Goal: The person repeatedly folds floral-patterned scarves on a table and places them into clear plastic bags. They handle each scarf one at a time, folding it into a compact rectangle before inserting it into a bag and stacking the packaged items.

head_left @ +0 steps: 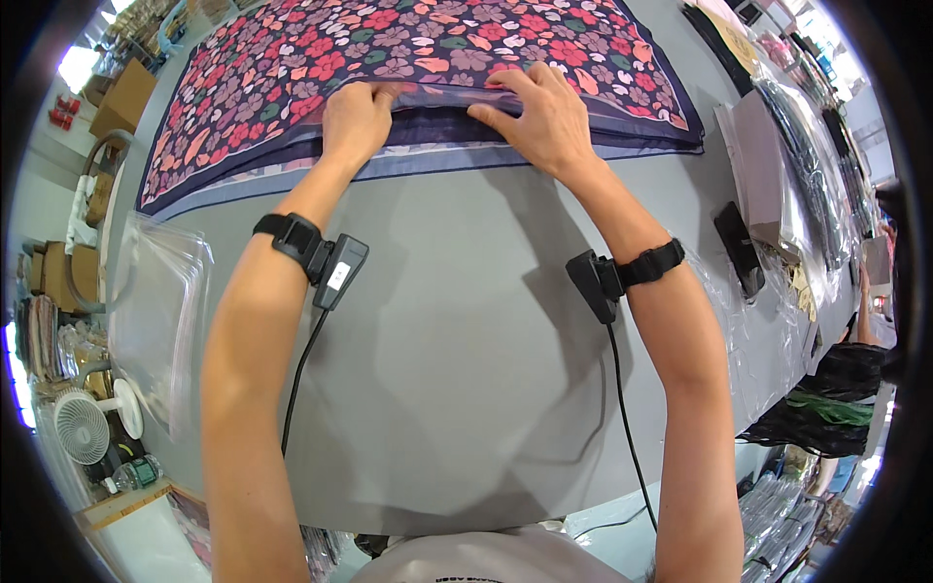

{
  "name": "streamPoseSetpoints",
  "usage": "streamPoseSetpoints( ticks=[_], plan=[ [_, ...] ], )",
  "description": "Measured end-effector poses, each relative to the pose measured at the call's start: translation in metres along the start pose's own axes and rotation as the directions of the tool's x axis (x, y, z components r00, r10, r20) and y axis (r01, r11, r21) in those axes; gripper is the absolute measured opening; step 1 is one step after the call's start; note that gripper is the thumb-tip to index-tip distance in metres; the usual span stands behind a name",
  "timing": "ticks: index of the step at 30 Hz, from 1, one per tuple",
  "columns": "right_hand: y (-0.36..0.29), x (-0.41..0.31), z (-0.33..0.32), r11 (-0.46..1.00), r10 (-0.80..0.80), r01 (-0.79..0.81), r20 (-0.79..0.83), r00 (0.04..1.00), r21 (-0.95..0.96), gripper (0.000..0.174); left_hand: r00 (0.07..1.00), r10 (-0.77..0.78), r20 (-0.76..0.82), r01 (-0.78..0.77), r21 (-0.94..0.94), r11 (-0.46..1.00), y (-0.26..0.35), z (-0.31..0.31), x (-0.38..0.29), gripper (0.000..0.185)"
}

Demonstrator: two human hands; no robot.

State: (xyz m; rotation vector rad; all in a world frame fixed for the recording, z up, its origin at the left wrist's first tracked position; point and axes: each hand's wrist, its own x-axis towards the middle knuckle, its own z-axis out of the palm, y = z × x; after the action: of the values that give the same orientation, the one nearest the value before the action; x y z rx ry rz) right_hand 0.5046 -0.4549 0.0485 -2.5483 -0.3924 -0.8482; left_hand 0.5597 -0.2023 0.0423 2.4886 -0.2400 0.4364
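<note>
A floral scarf (437, 44) of thin fabric, dark navy with red, pink and mauve flowers, is spread in layers over the far part of the grey table (452, 328). My left hand (357, 120) pinches the near edge of its upper layer, fingertips partly hidden by the cloth. Between my hands this edge is slightly raised and rumpled, and plain navy and bluish layers show beneath. My right hand (543, 116) rests on the same edge, thumb spread from the fingers with cloth in the gap; whether it grips is unclear. Each wrist wears a black strapped device with a cable.
Clear plastic sleeves (164, 313) lie at the table's left edge. On the right are a black phone-like object (739, 248) and a stack of plastic-wrapped packages (787, 160). A white fan (82, 426) and a plastic bottle (136, 474) stand at lower left.
</note>
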Motion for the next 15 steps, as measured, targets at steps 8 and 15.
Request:
streamPoseSetpoints(
  ticks=[8, 15],
  plan=[
    [0.082, -0.003, -0.032, 0.890, 0.026, -0.072, -0.107, 0.994, -0.450, 0.027, 0.896, 0.070, -0.438, -0.093, -0.031, 0.995, -0.010, -0.047, -0.010, 0.042],
    [0.174, -0.046, -0.161, 0.921, 0.271, -0.343, -0.329, 0.905, -0.184, 0.028, 0.919, -0.389, -0.069, 0.289, -0.554, 0.781, -0.016, -0.065, -0.039, 0.038]
  ],
)
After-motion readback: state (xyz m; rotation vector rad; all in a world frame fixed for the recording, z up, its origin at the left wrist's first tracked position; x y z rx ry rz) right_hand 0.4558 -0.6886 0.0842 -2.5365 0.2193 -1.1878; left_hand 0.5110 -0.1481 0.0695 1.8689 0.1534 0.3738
